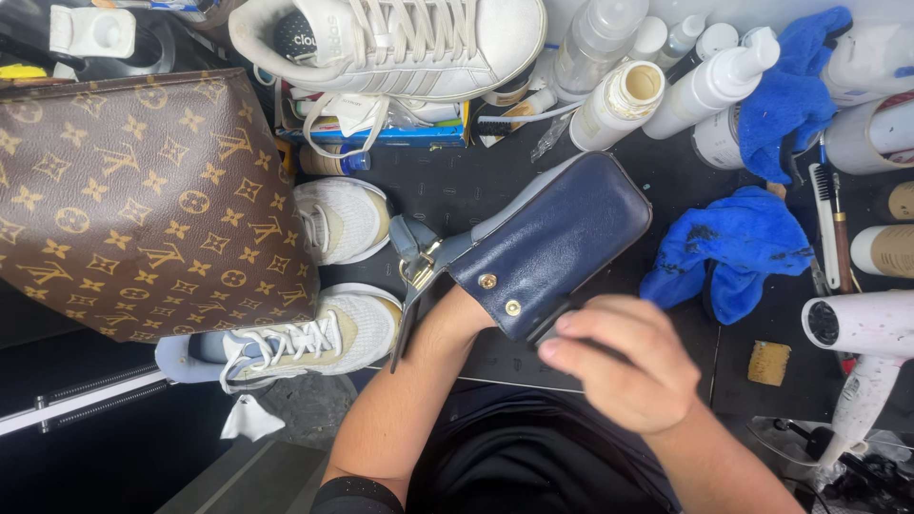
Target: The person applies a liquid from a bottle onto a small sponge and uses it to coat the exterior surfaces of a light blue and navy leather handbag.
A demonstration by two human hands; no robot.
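Observation:
A navy blue leather handbag (547, 243) with gold studs and a grey strap with a gold clasp (419, 266) lies tilted at the middle of the dark work mat. My left forearm (419, 381) runs up into the bag's open end. The hand itself is hidden inside and carries the bag. My right hand (624, 362) is blurred by motion at the bag's lower corner, with its fingers curled over a small dark thing (552, 333) pressed against the leather. I cannot tell what that thing is.
A large brown patterned bag (133, 200) fills the left. A pair of white and beige sneakers (333, 276) lies beside it, and another white sneaker (400, 43) sits at the top. Bottles (705, 86), blue cloths (733, 247), brushes (826, 224), a small sponge (768, 363) and a white hairdryer (862, 328) crowd the right.

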